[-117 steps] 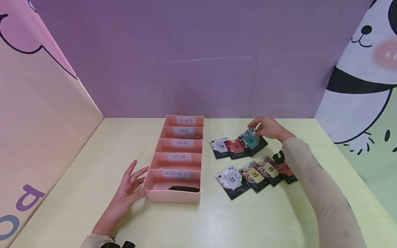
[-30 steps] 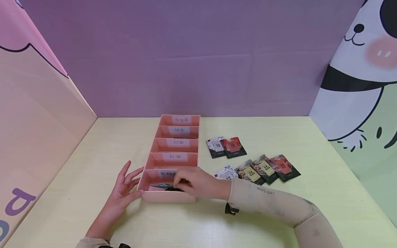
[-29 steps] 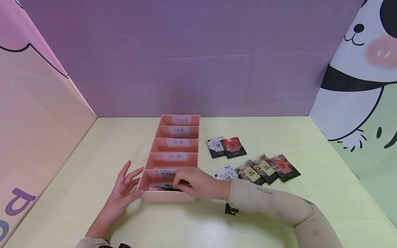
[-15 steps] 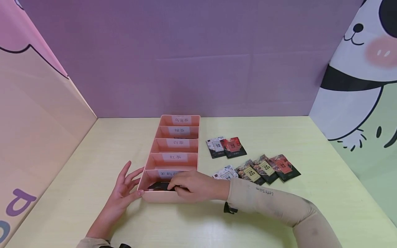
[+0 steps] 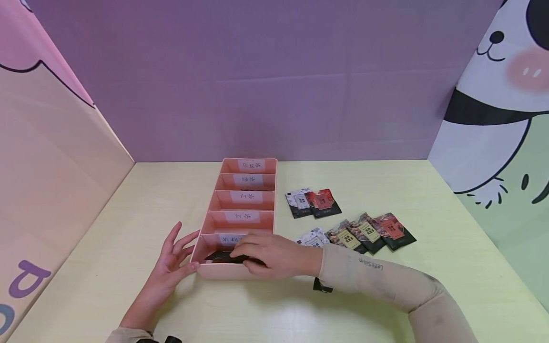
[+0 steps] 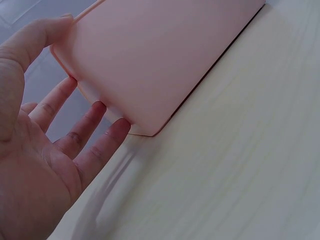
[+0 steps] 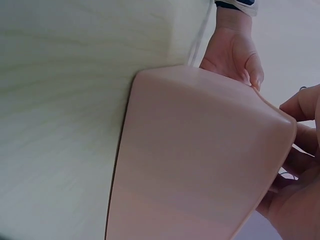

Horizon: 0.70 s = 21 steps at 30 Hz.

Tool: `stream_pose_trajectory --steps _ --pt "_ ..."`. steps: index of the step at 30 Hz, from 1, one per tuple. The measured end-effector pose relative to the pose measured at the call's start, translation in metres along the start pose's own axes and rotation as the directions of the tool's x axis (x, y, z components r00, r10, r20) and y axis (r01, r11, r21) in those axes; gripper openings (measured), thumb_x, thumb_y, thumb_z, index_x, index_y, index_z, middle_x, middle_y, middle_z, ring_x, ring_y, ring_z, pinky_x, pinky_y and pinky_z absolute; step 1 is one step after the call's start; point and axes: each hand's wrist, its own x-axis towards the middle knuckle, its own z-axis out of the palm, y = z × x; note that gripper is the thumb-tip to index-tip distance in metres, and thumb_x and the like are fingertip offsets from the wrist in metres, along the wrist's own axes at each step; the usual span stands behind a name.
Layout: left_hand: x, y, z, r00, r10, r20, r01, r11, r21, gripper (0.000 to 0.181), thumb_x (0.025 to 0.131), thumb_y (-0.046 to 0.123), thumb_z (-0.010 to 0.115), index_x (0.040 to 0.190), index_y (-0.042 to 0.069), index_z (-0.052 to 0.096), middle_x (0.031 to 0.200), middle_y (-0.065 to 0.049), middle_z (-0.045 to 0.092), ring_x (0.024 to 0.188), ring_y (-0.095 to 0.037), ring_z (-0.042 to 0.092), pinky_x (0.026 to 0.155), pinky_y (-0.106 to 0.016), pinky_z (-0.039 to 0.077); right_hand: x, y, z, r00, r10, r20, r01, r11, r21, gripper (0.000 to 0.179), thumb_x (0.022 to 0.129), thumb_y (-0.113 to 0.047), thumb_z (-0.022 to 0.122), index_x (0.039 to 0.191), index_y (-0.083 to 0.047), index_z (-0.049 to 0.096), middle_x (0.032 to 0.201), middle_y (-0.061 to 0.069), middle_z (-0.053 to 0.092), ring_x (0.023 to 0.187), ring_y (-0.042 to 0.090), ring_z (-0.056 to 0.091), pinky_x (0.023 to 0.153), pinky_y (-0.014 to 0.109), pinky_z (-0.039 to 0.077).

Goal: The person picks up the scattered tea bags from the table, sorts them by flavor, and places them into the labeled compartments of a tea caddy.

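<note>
A long pink divided box (image 5: 233, 272) stands on the table, its several compartments marked with white Chinese labels. My left hand (image 5: 173, 262) steadies its front-left corner, thumb at the rim and the other fingers spread along the side wall. In the left wrist view three fingertips (image 6: 120, 125) meet that wall. My right hand (image 5: 268, 255) reaches into the nearest compartment, fingers bent over a dark tea sachet (image 5: 218, 256) that lies low inside. The right wrist view shows those fingers (image 7: 302, 107) passing over the box rim, their tips hidden inside.
Right of the box, a white-patterned tea sachet (image 5: 299, 202) and a red one (image 5: 323, 204) overlap. Nearer, several more sachets fan out, among them a yellow-labelled one (image 5: 369, 232) and a red-labelled one (image 5: 393, 232); my right forearm partly covers this row. A purple backdrop (image 5: 257, 81) stands behind.
My right hand took the teal-labelled sachet from the back row and carried it left into the nearest compartment. There the sachet's teal face has dropped from sight. My left hand stays at the box corner.
</note>
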Motion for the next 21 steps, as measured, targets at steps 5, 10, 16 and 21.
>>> stream_pose_trajectory --steps 5,10,16,21 --pt "0.0 0.001 0.001 1.0 -0.012 -0.005 0.012 1.0 0.011 0.094 0.091 -0.019 0.052 0.16 0.025 0.006 0.145 0.013 0.049 0.123 -0.006 0.053 0.092 -0.019 0.049 -0.006 0.004 -0.007 0.999 -0.04 -0.037 0.038 0.998 -0.054 0.027 0.094 -0.005 0.06 0.12 -0.003 0.063 0.117 0.007 0.064 0.111 0.02 0.054 0.104 0.023 0.039" --pt "0.0 0.002 0.001 0.999 -0.039 -0.023 0.04 0.999 0.027 0.094 0.091 -0.019 0.052 0.16 0.025 0.005 0.145 0.014 0.049 0.123 -0.005 0.053 0.092 -0.019 0.049 -0.013 0.011 -0.02 0.998 -0.032 -0.052 0.026 0.994 -0.102 0.027 0.092 -0.006 0.064 0.119 -0.003 0.063 0.119 0.007 0.063 0.112 0.021 0.054 0.106 0.026 0.04" --pt "-0.002 0.003 0.001 0.997 -0.064 -0.043 0.066 0.997 0.043 0.094 0.092 -0.017 0.054 0.16 0.025 0.004 0.144 0.015 0.049 0.122 -0.004 0.052 0.092 -0.019 0.048 -0.02 0.024 -0.031 0.997 -0.046 -0.067 0.031 0.978 -0.206 0.027 0.09 -0.006 0.066 0.117 -0.004 0.064 0.116 0.005 0.064 0.111 0.021 0.055 0.103 0.028 0.043" --pt "-0.002 0.004 0.001 0.995 -0.079 -0.052 0.082 0.995 0.054 0.093 0.092 -0.016 0.054 0.16 0.024 0.004 0.143 0.016 0.05 0.121 -0.004 0.053 0.092 -0.019 0.048 -0.028 0.036 -0.039 0.992 -0.052 -0.112 0.018 0.958 -0.286 0.026 0.088 -0.007 0.069 0.114 -0.004 0.066 0.114 0.006 0.066 0.109 0.023 0.057 0.1 0.031 0.045"
